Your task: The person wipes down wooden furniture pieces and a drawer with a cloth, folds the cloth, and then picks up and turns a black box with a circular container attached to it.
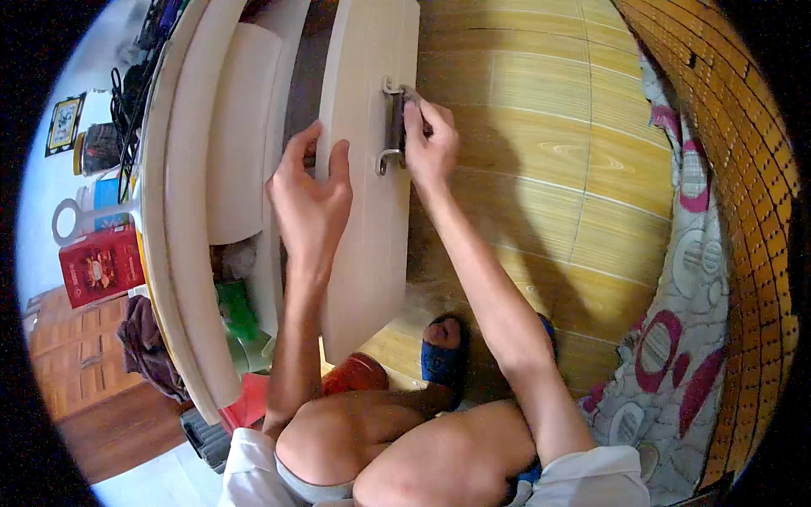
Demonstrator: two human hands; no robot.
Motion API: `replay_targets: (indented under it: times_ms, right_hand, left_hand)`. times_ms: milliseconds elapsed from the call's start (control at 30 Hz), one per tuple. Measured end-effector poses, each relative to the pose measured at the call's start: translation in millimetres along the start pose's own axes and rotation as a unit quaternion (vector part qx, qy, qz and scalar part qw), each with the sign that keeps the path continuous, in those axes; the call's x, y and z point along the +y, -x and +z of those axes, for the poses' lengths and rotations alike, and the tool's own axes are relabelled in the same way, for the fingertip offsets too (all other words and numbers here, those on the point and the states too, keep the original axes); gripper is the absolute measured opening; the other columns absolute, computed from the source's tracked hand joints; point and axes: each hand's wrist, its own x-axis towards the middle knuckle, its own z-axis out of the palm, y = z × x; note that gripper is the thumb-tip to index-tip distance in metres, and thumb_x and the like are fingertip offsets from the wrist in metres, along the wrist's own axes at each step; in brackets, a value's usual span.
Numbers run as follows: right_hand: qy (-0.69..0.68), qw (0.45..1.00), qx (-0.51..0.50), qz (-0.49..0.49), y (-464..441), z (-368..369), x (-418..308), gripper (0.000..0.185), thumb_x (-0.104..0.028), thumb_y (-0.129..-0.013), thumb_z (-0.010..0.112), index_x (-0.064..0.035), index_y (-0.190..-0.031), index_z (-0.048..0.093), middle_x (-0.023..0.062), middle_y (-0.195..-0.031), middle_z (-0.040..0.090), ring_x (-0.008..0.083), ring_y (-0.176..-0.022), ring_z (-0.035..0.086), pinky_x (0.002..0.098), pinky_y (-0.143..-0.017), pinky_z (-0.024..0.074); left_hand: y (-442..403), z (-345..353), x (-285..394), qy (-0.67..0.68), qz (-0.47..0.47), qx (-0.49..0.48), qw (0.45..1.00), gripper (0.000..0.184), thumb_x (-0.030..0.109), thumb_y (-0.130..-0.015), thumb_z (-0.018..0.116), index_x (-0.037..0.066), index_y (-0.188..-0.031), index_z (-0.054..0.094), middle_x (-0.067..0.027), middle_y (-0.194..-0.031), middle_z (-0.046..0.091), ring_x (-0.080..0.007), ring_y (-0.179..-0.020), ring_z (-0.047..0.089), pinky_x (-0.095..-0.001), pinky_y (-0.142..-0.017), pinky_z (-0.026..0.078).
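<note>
At twelve o'clock, the right hand [431, 150] is closed on a metal handle [394, 127]; at ten, the left hand [312, 193] is parted beside the white panel [367, 228]. Panel handling appears underway; next, steady control.

Smooth matt panel [363, 228], shiny metal handle [395, 127], glossy floor tiles [541, 110], quilted cloth [694, 253]

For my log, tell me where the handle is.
In the head view, the handle is upper centre, on the white panel, at the right hand.
</note>
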Motion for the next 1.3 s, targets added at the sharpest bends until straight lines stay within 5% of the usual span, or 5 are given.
replay_targets:
  times_ms: [300, 633, 900, 1200, 1300]
  right_hand:
    - [0.071, 0.988, -0.09, -0.1, 51.1, -41.2, -33.4, 0.022, -0.002, -0.082, 0.071, -0.0045, -0.104, 0.072, 0.0063, -0.087, 0.054, 0.0137, -0.067, 0.054, 0.026, -0.056, 0.0438]
    - [0.192, 0.974, -0.105, -0.062, -30.8, -2.2, -57.1, 0.017, -0.008, -0.078, 0.068, -0.0071, -0.094, 0.073, 0.0147, -0.098, 0.057, 0.0318, -0.087, 0.057, 0.0418, -0.077, 0.0494]
    - [0.217, 0.957, -0.079, -0.175, -6.0, -9.9, -51.4, 0.015, -0.009, -0.079, 0.068, -0.0115, -0.092, 0.075, 0.0108, -0.107, 0.056, 0.0294, -0.097, 0.053, 0.0389, -0.085, 0.0469]
    - [0.128, 0.963, -0.212, -0.111, 16.3, -45.0, -56.2, 0.019, -0.015, -0.088, 0.064, -0.0006, -0.1, 0.065, 0.0118, -0.104, 0.055, 0.0301, -0.098, 0.053, 0.0397, -0.088, 0.0449]
    - [-0.035, 0.988, -0.124, 0.079, 18.5, -44.4, -59.6, 0.037, -0.009, -0.086, 0.067, -0.0058, -0.118, 0.048, 0.01, -0.101, 0.058, 0.0186, -0.093, 0.057, 0.0339, -0.087, 0.0453]
  left_hand:
    - [0.7, -2.8, 7.2, -0.022, -0.017, -0.003, 1.0, 0.036, 0.015, -0.084, 0.069, -0.007, -0.111, 0.064, -0.0262, -0.099, 0.067, -0.0325, -0.096, 0.067, -0.0376, -0.086, 0.051]
    - [3.3, 0.3, 2.1, 0.003, -0.028, -0.003, 1.0, 0.036, 0.016, -0.086, 0.071, -0.006, -0.113, 0.063, -0.0221, -0.107, 0.068, -0.0284, -0.102, 0.066, -0.0364, -0.092, 0.049]
    - [3.8, 3.3, -3.1, 0.041, -0.018, 0.021, 0.999, 0.034, 0.014, -0.085, 0.067, -0.006, -0.111, 0.063, -0.0257, -0.106, 0.066, -0.0363, -0.102, 0.065, -0.0391, -0.088, 0.051]
    - [4.6, -0.9, 2.9, 0.036, -0.024, 0.044, 0.998, 0.033, 0.014, -0.084, 0.067, -0.005, -0.11, 0.064, -0.0249, -0.104, 0.067, -0.0385, -0.096, 0.066, -0.0413, -0.083, 0.052]
    - [6.3, -1.4, 1.4, 0.043, -0.03, 0.046, 0.998, 0.032, 0.013, -0.084, 0.067, -0.005, -0.11, 0.064, -0.0243, -0.102, 0.067, -0.039, -0.095, 0.065, -0.0423, -0.082, 0.052]
